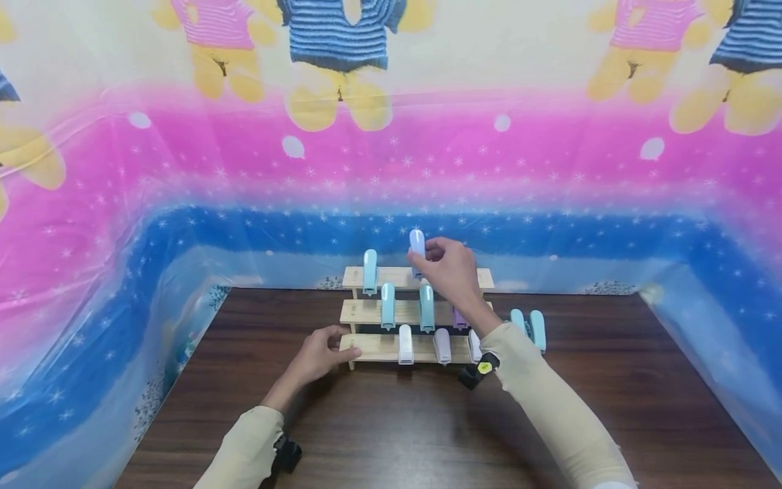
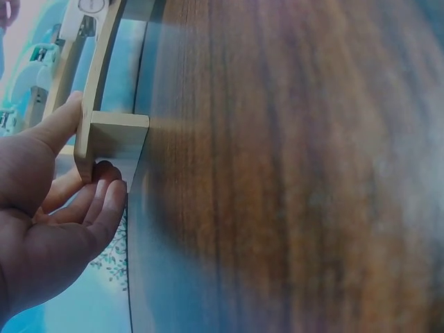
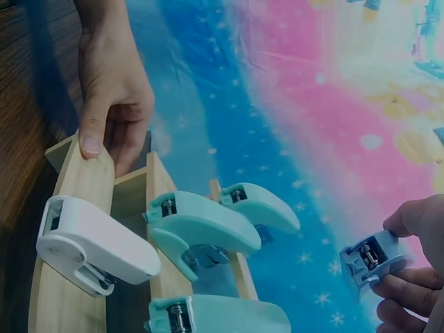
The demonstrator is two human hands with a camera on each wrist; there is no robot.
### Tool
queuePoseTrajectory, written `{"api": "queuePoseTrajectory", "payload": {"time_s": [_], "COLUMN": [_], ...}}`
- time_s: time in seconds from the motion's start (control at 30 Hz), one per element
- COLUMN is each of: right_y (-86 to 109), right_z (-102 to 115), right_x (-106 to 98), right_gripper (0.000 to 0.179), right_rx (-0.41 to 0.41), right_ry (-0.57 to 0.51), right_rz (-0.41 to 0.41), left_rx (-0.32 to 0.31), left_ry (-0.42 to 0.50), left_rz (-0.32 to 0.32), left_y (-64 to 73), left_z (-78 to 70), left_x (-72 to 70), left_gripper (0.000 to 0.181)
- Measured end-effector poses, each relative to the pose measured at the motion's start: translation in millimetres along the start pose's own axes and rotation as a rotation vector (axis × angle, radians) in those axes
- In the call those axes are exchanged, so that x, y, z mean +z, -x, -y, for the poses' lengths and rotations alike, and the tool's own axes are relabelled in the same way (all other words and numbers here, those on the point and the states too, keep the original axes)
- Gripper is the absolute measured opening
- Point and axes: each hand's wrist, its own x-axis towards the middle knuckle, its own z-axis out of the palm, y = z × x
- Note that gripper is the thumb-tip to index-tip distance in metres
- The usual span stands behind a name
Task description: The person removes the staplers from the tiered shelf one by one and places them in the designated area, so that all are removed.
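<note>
Above wooden shelves [image 1: 394, 278], fingers [image 3: 411, 294] pinch a rounded stapler [image 1: 417, 242].

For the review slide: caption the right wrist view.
Right hand pinches a pale-blue stapler; left hand grips the tiered wooden rack.

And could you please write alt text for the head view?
A person's right hand holds a pale lavender stapler near the top of a three-tier wooden stand, while the left hand grips the lowest shelf at its left end. Other staplers stand on the tiers; two teal ones sit right, on a dark table.
</note>
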Motion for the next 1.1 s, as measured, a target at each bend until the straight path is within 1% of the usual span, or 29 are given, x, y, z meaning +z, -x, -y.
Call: {"api": "queuePoseTrajectory", "payload": {"time_s": [0.17,0.43,0.63,0.73,0.9,1.1], "right_y": [3.8,10.6,18.4,21.6,26.2,31.6], "right_z": [-2.7,-11.1,-22.2,-27.8,-34.7,-47.7], "right_x": [-11.4,-32.4,-47.0,-53.8,-66.3,-77.9], "right_gripper": [0.046,0.049,0.049,0.048,0.049,0.048], "right_rx": [-0.007,-0.01,-0.013,-0.011,0.017,0.023], "right_ry": [-0.01,-0.025,-0.026,-0.033,-0.038,-0.021], "right_rz": [-0.022,-0.063,-0.09,-0.118,-0.129,-0.147], "left_rx": [0.001,-0.005,0.001,0.002,0.004,0.017], "left_ry": [-0.007,0.016,0.013,0.011,0.009,0.019], "left_rz": [0.001,0.001,0.001,0.001,-0.001,0.001], "left_y": [0.0,-0.2,-0.3,0.2,0.2,-1.2], "left_z": [1.1,-0.2,-0.8,-1.2,-0.6,0.6], "left_x": [-0.7,-1.1,0.2,0.6,0.5,0.7], "left_gripper": [0.059,0.058,0.056,0.056,0.057,0.057]}}
